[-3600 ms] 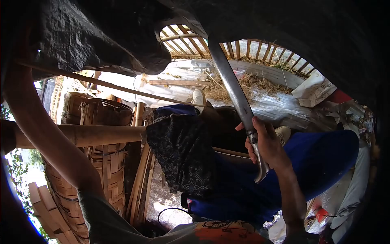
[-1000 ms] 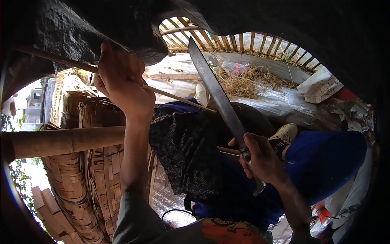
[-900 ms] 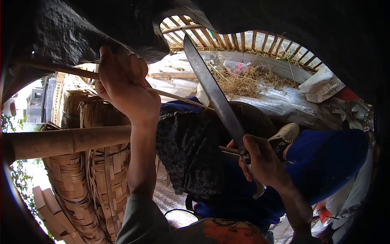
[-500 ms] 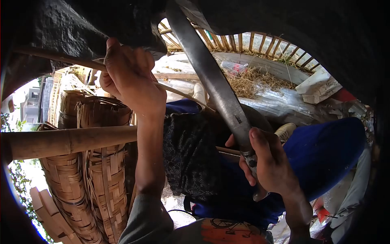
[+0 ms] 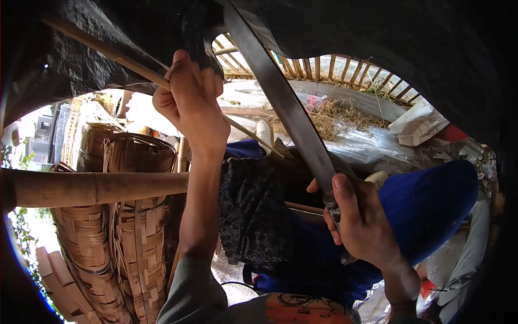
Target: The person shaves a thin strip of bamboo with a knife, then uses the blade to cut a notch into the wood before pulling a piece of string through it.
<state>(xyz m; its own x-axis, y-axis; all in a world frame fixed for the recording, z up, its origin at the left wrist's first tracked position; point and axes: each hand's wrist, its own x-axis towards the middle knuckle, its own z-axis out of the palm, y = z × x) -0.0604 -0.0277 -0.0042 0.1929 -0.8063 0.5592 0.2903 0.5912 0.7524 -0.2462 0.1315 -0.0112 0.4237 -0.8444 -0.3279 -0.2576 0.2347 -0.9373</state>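
My left hand [image 5: 193,110] is closed around a thin bamboo strip [image 5: 116,56], thumb pointing up. The strip slants from the upper left, passes through the fist and runs down to the right toward my lap. In my right hand [image 5: 367,227] is the handle of a machete [image 5: 283,102]. Its long dark blade rises up and to the left, the tip running out at the top edge of the view. A dark patterned cloth [image 5: 253,210] lies over my lap between the two forearms, beside my blue-clad knee [image 5: 431,210].
A thick bamboo pole [image 5: 102,189] reaches in from the left at my left forearm. Behind it stand tall woven baskets [image 5: 141,248]. Black sheeting [image 5: 431,70] hangs overhead. Farther off are straw [image 5: 337,116], a slatted fence [image 5: 318,67] and a white sack [image 5: 418,124].
My left hand has shifted a little to the right, and the strip's far left end has risen, so it slants more steeply. The machete stays in my right hand, nearly where it was.
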